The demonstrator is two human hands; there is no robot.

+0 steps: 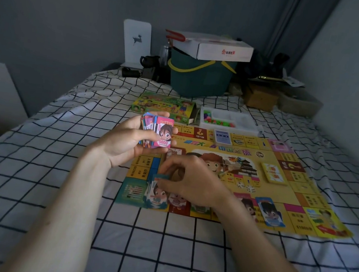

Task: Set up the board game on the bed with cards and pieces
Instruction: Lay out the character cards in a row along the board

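With the left hand (128,138) gripping the money stack (157,133), the right hand (188,182) pinches a teal note (161,177) best laid squarely on the 100 pile (157,197) at the board (288,158)'s near edge.

Yellow game board (282,171); black-checked white sheet (160,246).

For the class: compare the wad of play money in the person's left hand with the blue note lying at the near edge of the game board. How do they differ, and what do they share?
The wad is many notes fanned together; the blue note is single. The wad is held upright above the board by the left hand; the blue note lies flat on it. The wad's front is pink, marked 5000; the other is blue. Both show a cartoon child's face.
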